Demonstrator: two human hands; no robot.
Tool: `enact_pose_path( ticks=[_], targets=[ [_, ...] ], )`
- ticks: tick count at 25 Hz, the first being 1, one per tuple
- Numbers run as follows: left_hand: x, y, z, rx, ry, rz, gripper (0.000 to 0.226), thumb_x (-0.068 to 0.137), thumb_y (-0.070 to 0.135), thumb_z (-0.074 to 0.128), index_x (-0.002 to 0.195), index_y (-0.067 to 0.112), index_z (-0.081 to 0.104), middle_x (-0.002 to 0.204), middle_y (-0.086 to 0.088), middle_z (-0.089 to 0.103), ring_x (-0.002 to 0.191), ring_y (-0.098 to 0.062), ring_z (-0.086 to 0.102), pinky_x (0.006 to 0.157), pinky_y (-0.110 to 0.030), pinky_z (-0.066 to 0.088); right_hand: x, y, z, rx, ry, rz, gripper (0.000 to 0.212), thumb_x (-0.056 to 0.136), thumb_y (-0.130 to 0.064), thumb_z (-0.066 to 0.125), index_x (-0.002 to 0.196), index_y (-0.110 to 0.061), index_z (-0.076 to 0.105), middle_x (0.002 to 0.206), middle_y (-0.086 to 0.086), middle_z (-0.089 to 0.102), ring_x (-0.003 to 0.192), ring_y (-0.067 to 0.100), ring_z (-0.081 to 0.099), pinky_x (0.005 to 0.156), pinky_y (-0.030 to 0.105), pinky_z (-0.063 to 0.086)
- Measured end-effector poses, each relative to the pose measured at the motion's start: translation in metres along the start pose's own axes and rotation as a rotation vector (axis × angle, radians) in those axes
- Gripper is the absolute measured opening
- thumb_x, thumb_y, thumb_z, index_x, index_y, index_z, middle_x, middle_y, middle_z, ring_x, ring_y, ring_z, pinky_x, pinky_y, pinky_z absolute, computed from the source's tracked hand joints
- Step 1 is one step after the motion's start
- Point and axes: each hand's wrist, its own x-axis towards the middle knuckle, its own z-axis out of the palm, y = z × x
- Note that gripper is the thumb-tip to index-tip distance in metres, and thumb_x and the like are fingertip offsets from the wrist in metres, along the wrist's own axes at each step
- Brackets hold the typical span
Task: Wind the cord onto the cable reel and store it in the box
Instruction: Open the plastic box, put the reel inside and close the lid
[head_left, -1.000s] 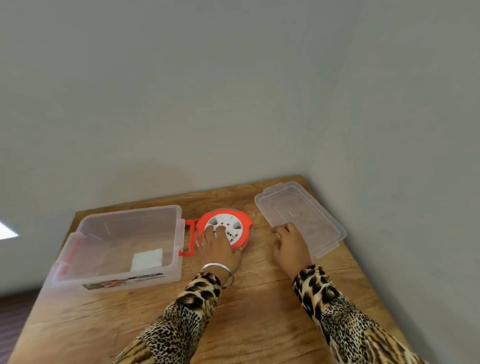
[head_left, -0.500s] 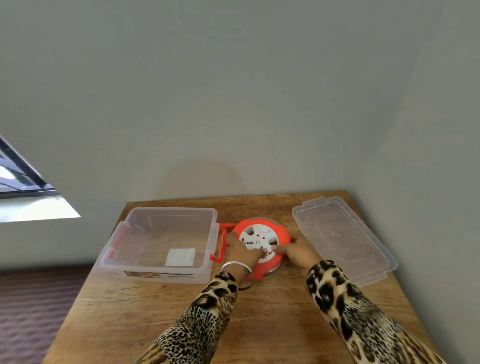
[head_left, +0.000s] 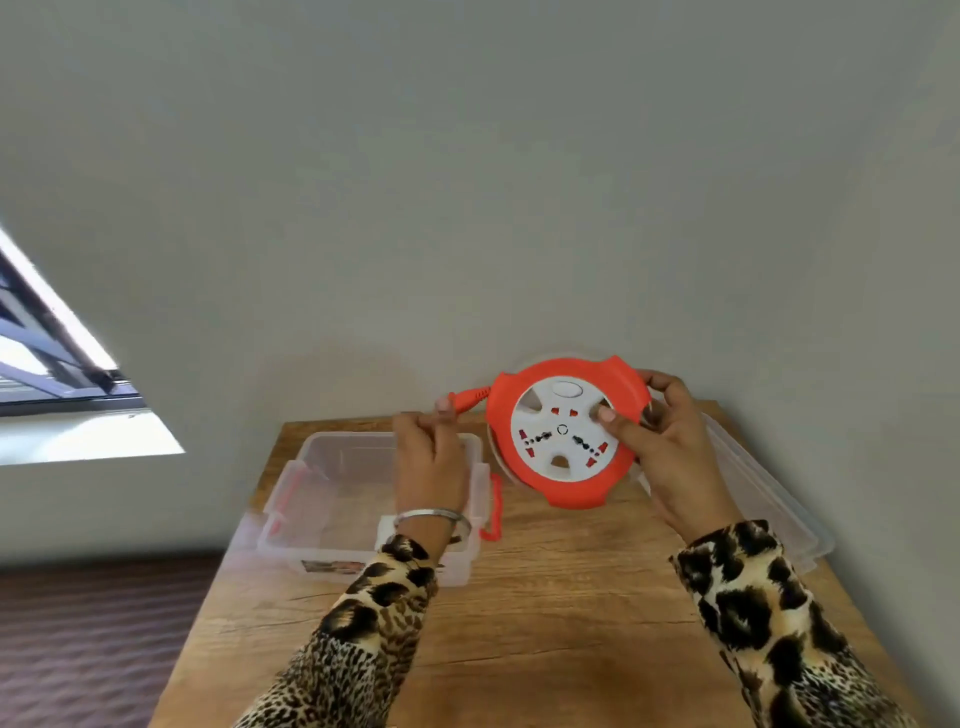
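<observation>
Long sleeves with a leopard pattern in tan, brown and black are being worn on both arms, down to the wrists. A thin silver bangle (head_left: 432, 517) is being worn on the left wrist. Both hands are being left bare.

Plain domestic-looking room: wooden table (head_left: 545, 613) set against bare grey walls (head_left: 467, 182), window (head_left: 57, 364) at left, dark carpeted floor (head_left: 93, 649).

Single head-worn wide-angle view, looking forward and down over wooden table (head_left: 545, 623), close to hands, edges seemingly distorted
</observation>
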Motion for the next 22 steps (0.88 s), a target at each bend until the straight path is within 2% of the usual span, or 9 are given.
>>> enact_pose_path(
  ticks=[2, 5, 7, 10, 12, 14, 17, 20, 22],
  targets=[
    [0.026, -0.004, -0.052, 0.027, 0.184, 0.009, 0.04, 0.097, 0.053, 0.039, 0.09, 0.015, 0.049, 0.081, -0.01, 0.062, 0.078, -0.037, 0.065, 0.071, -0.054, 0.055, 0.001, -0.005, 0.041, -0.065, -0.113, -0.05, 0.043, 0.077, -0.021, 0.079, 0.111, -0.034, 0.056, 0.1, -0.002, 0.071, 0.09, 0.015, 0.07, 0.064, 0.028, 0.057],
    [0.053, -0.019, -0.121, 0.104, 0.31, 0.005, 0.031, 0.099, 0.043, 0.044, 0.093, 0.014, 0.053, 0.078, 0.001, 0.058, 0.08, -0.031, 0.06, 0.063, -0.035, 0.046, -0.001, 0.006, 0.103, -0.185, -0.272, -0.028, 0.043, 0.078, -0.026, 0.077, 0.111, -0.04, 0.054, 0.101, -0.005, 0.069, 0.091, 0.011, 0.069, 0.066, 0.028, 0.057],
    [0.066, -0.034, -0.15, 0.236, 0.236, -0.032, 0.019, 0.097, 0.036, 0.05, 0.102, 0.017, 0.054, 0.089, 0.002, 0.062, 0.088, -0.027, 0.059, 0.07, -0.03, 0.043, -0.002, 0.019, 0.136, -0.289, -0.387, 0.008, 0.042, 0.079, -0.027, 0.076, 0.11, -0.042, 0.052, 0.104, -0.006, 0.067, 0.093, 0.011, 0.068, 0.069, 0.032, 0.059],
    [0.08, -0.055, -0.172, 0.45, 0.014, -0.146, 0.031, 0.095, 0.022, 0.052, 0.123, 0.01, 0.052, 0.122, -0.014, 0.061, 0.11, -0.032, 0.058, 0.094, -0.039, 0.047, 0.0, 0.039, 0.174, -0.506, -0.574, 0.071, 0.044, 0.08, -0.026, 0.075, 0.114, -0.039, 0.049, 0.111, -0.005, 0.063, 0.097, 0.013, 0.066, 0.076, 0.039, 0.059],
    [0.082, -0.062, -0.175, 0.548, -0.092, -0.18, 0.034, 0.094, 0.021, 0.05, 0.125, 0.007, 0.05, 0.124, -0.017, 0.06, 0.112, -0.034, 0.058, 0.096, -0.043, 0.048, 0.003, 0.053, 0.187, -0.607, -0.647, 0.122, 0.047, 0.081, -0.024, 0.074, 0.119, -0.035, 0.048, 0.113, -0.005, 0.062, 0.098, 0.012, 0.064, 0.078, 0.037, 0.059],
    [0.08, -0.067, -0.176, 0.581, -0.157, -0.171, 0.031, 0.093, 0.018, 0.049, 0.122, 0.005, 0.051, 0.121, -0.017, 0.061, 0.109, -0.033, 0.059, 0.095, -0.044, 0.049, 0.005, 0.067, 0.194, -0.614, -0.658, 0.189, 0.049, 0.081, -0.021, 0.074, 0.122, -0.031, 0.047, 0.116, -0.002, 0.061, 0.099, 0.011, 0.064, 0.08, 0.034, 0.058],
    [0.077, -0.07, -0.176, 0.582, -0.219, -0.168, 0.042, 0.091, 0.009, 0.047, 0.133, 0.006, 0.046, 0.133, -0.016, 0.055, 0.119, -0.033, 0.054, 0.098, -0.041, 0.047, 0.008, 0.086, 0.196, -0.65, -0.62, 0.291, 0.053, 0.083, -0.021, 0.072, 0.129, -0.024, 0.045, 0.123, 0.004, 0.06, 0.104, 0.014, 0.061, 0.087, 0.032, 0.055],
    [0.076, -0.069, -0.177, 0.588, -0.214, -0.177, 0.051, 0.089, 0.003, 0.046, 0.139, 0.01, 0.042, 0.139, -0.015, 0.052, 0.123, -0.032, 0.053, 0.1, -0.041, 0.047, 0.012, 0.102, 0.2, -1.032, -0.57, 0.142, 0.058, 0.086, -0.028, 0.068, 0.137, -0.019, 0.043, 0.128, 0.009, 0.049, 0.114, 0.023, 0.052, 0.097, 0.034, 0.045],
    [0.074, -0.068, -0.176, 0.606, -0.208, -0.167, 0.053, 0.089, 0.005, 0.047, 0.141, 0.011, 0.04, 0.141, -0.013, 0.05, 0.123, -0.031, 0.053, 0.099, -0.041, 0.046, 0.009, 0.107, 0.203, -1.234, -0.455, -0.003, 0.06, 0.084, -0.034, 0.068, 0.139, -0.022, 0.047, 0.12, 0.007, 0.044, 0.109, 0.023, 0.048, 0.093, 0.03, 0.039]
  ],
)
